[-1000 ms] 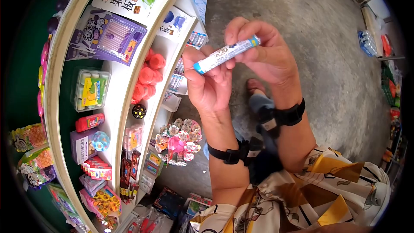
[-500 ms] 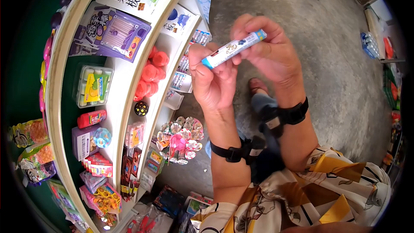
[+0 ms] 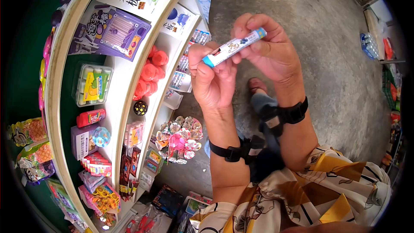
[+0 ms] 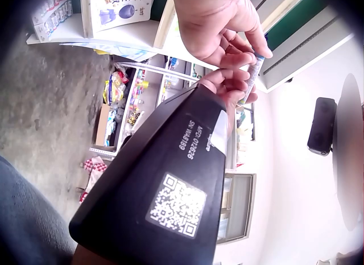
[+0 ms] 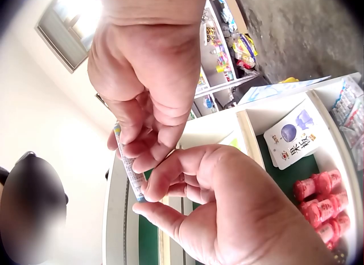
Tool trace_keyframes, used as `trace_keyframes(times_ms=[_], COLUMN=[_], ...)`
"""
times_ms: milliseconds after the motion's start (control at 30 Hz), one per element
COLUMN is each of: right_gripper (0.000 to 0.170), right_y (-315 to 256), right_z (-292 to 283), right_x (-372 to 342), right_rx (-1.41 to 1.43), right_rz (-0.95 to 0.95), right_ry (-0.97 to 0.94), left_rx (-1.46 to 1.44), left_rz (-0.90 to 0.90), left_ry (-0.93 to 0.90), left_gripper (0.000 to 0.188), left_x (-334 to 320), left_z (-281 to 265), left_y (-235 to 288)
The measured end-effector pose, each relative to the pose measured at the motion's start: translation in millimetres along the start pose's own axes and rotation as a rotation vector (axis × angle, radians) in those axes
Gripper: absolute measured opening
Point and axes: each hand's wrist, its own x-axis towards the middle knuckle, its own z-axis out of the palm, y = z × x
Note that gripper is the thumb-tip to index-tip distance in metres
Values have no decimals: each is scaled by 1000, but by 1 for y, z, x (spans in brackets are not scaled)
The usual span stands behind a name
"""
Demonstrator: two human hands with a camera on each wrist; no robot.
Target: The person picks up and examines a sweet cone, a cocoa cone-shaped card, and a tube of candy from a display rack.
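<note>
A slim candy roll [image 3: 234, 48] in a white and blue wrapper is held slanted between both hands, in front of the shelves. My left hand [image 3: 216, 88] pinches its lower blue end between thumb and index finger. At the upper end my right hand [image 3: 278, 58] grips it with thumb and fingers. In the right wrist view small print shows along the candy roll [image 5: 132, 173]; the fingers cover part of it. From the left wrist only a narrow side of the candy roll [image 4: 254, 77] shows beyond the fingertips.
Shelves [image 3: 125, 86] on the left carry red plastic jars [image 3: 148, 77], a purple snack pack [image 3: 114, 34] and a clear box of rolls [image 3: 92, 85]. Similar small rolls [image 3: 179, 80] sit in white boxes by the left hand. Lollipops [image 3: 179, 140] stand below. Concrete floor [image 3: 336, 82] lies to the right.
Both hands have shifted slightly right in the view with the candy roll. The roll has turned about its length, so its picture and large lettering face the head camera more.
</note>
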Motion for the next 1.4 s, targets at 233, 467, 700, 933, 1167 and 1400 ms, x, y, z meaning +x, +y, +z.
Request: trace_keyframes(times_ms=[233, 467, 700, 933, 1167, 1400], right_gripper=[27, 27, 27, 26, 25, 23], right_y=[0, 0, 0, 0, -1, 1], right_z=[0, 0, 0, 1, 4, 0], right_x=[1, 1, 0, 0, 4, 3], right_rx=[2, 10, 6, 13, -57, 4], right_rz=[-7, -11, -12, -13, 21, 60], right_ry=[-5, -9, -3, -4, 139, 208], left_rx=[11, 11, -9, 34, 82, 45], left_rz=[-1, 8, 9, 17, 22, -32], left_ry=[-5, -19, -7, -24, 111, 70], left_gripper=[35, 34, 34, 35, 29, 29], left_x=[0, 0, 0, 1, 3, 3], left_z=[-1, -2, -2, -2, 12, 5], left_y=[0, -1, -1, -2, -3, -1])
